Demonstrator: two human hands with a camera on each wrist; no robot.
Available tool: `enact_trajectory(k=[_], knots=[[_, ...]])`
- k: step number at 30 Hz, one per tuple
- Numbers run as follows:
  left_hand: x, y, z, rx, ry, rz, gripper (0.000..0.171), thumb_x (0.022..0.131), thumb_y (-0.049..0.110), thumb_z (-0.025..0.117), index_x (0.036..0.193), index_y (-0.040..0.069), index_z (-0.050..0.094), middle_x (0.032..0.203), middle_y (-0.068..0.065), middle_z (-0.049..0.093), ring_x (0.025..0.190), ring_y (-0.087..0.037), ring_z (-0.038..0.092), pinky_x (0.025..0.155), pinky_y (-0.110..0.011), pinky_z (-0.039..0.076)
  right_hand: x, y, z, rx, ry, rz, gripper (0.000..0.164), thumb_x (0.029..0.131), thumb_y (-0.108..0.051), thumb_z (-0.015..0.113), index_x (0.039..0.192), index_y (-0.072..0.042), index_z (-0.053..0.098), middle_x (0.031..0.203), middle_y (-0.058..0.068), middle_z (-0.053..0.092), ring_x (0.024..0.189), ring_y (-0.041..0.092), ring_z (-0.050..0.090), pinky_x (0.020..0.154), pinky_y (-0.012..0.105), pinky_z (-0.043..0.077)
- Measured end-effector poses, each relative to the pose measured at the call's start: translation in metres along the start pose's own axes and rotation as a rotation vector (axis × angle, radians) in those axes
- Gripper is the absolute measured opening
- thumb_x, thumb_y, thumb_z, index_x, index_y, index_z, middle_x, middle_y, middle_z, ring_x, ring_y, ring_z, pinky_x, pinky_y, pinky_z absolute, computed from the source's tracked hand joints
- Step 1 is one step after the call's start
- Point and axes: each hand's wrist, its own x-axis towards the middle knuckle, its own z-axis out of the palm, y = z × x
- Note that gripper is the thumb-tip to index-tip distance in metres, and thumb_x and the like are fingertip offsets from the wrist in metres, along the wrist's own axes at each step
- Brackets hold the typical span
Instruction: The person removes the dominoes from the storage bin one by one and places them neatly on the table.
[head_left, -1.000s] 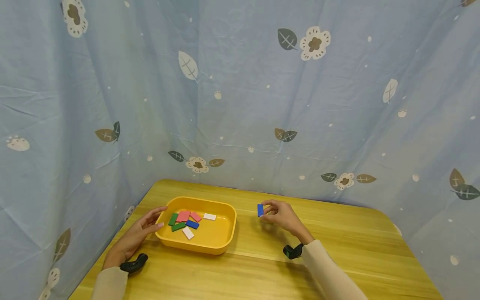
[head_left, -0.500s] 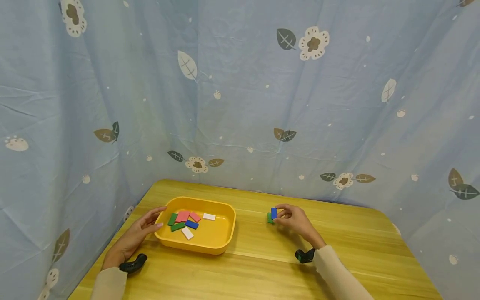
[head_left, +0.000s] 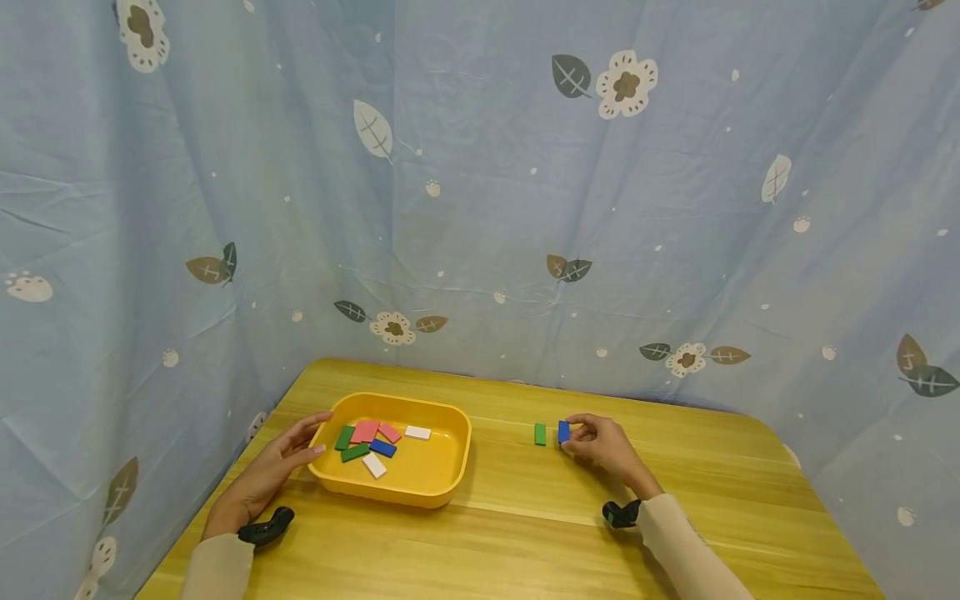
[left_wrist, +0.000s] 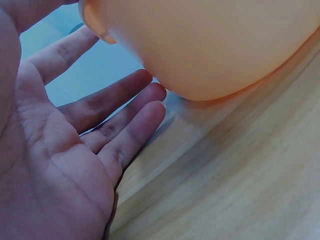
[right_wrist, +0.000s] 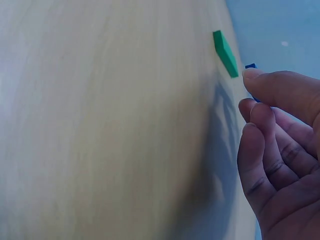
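Observation:
Between thumb and fingertips my right hand [head_left: 606, 450] pinches a plain blue domino [head_left: 564, 432], held upright close over the table. In the right wrist view my fingers mostly cover this blue domino [right_wrist: 251, 66]. Just left of it a green domino [head_left: 540, 434] lies on the table. My left hand [head_left: 262, 475] is at the left end of a yellow tray [head_left: 390, 492], thumb and fingers spread at the rim. The left wrist view has its fairly straight fingertips right at the tray's outer wall [left_wrist: 215, 50].
Inside the tray, toward its left half, lie several dominoes: green, pink, white [head_left: 375, 465] and one blue [head_left: 383, 448]. A pale blue patterned curtain [head_left: 480, 208] hangs behind and beside the wooden table [head_left: 390, 550].
My right hand has carried the blue domino to the right, past the green one, and lowered it toward the table. The green domino now shows fully. My left hand and the tray stay put.

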Motion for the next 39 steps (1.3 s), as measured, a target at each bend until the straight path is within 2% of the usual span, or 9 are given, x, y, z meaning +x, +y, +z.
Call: enact_trajectory(k=[4,7,21,24,30,32,35,39], knots=[[-0.0003,0.0001,0.0002,-0.006,-0.001,0.001,0.063,0.105,0.024,0.062,0.161,0.021,0.034,0.166,-0.015,0.024,0.131,-0.002,0.043,0.097,-0.016,0.044,0.0001,0.0038,-0.001,-0.005,-0.001,0.004,0.048,0.088,-0.015,0.084,0.131,-0.004,0.067,0.088,0.002,0.069,0.069,0.019,0.063,0.058,0.031,0.053],[-0.0005,0.0012,0.001,-0.012,0.001,0.001,0.063,0.105,0.023,0.062,0.161,0.02,0.034,0.165,-0.016,0.024,0.125,0.004,0.046,0.097,-0.016,0.045,0.0007,0.0051,-0.001,-0.009,-0.007,0.003,0.047,0.088,-0.014,0.083,0.131,-0.003,0.067,0.086,0.002,0.069,0.067,0.02,0.062,0.058,0.031,0.052],[-0.0007,0.001,0.0003,-0.016,0.001,-0.014,0.064,0.105,0.024,0.063,0.161,0.022,0.034,0.165,-0.016,0.025,0.124,0.004,0.047,0.097,-0.018,0.046,0.0049,0.0082,-0.0013,-0.038,-0.051,-0.014,0.048,0.091,-0.015,0.081,0.133,0.001,0.064,0.082,0.002,0.069,0.066,0.02,0.061,0.059,0.03,0.052],[-0.0009,0.001,0.0005,-0.015,0.002,-0.019,0.064,0.105,0.024,0.063,0.161,0.022,0.034,0.165,-0.015,0.024,0.13,-0.003,0.046,0.097,-0.019,0.046,0.0048,0.0076,-0.0014,-0.035,-0.061,-0.017,0.048,0.091,-0.014,0.081,0.133,0.002,0.064,0.081,0.003,0.069,0.065,0.02,0.06,0.059,0.03,0.051],[-0.0007,0.0011,0.0019,-0.011,0.011,-0.024,0.064,0.104,0.025,0.064,0.161,0.022,0.034,0.166,-0.015,0.024,0.146,-0.033,0.031,0.097,-0.019,0.047,0.0051,0.0072,-0.0012,-0.038,-0.065,0.013,0.05,0.09,-0.016,0.081,0.134,0.001,0.064,0.081,0.002,0.07,0.065,0.018,0.061,0.061,0.029,0.052],[-0.0006,0.0012,0.0023,-0.011,0.013,-0.025,0.065,0.104,0.026,0.065,0.161,0.022,0.034,0.166,-0.015,0.024,0.147,-0.037,0.028,0.097,-0.019,0.047,0.0055,0.0071,-0.0009,-0.037,-0.065,0.025,0.05,0.09,-0.016,0.082,0.133,0.0,0.064,0.081,0.002,0.07,0.065,0.019,0.06,0.061,0.03,0.052],[-0.0004,0.0013,0.0024,-0.01,0.016,-0.029,0.065,0.103,0.026,0.065,0.161,0.022,0.034,0.166,-0.014,0.024,0.145,-0.031,0.033,0.097,-0.019,0.047,0.0053,0.0063,-0.0012,-0.035,-0.064,0.03,0.049,0.089,-0.015,0.082,0.132,0.0,0.065,0.08,0.002,0.069,0.065,0.02,0.06,0.061,0.03,0.051],[-0.0005,0.0011,0.0016,-0.013,0.014,-0.029,0.065,0.104,0.026,0.065,0.161,0.022,0.034,0.166,-0.014,0.025,0.136,-0.012,0.042,0.097,-0.019,0.047,0.0052,0.0051,-0.0028,-0.031,-0.081,0.03,0.05,0.09,-0.016,0.082,0.133,0.001,0.065,0.081,0.002,0.069,0.067,0.02,0.061,0.062,0.031,0.052]])
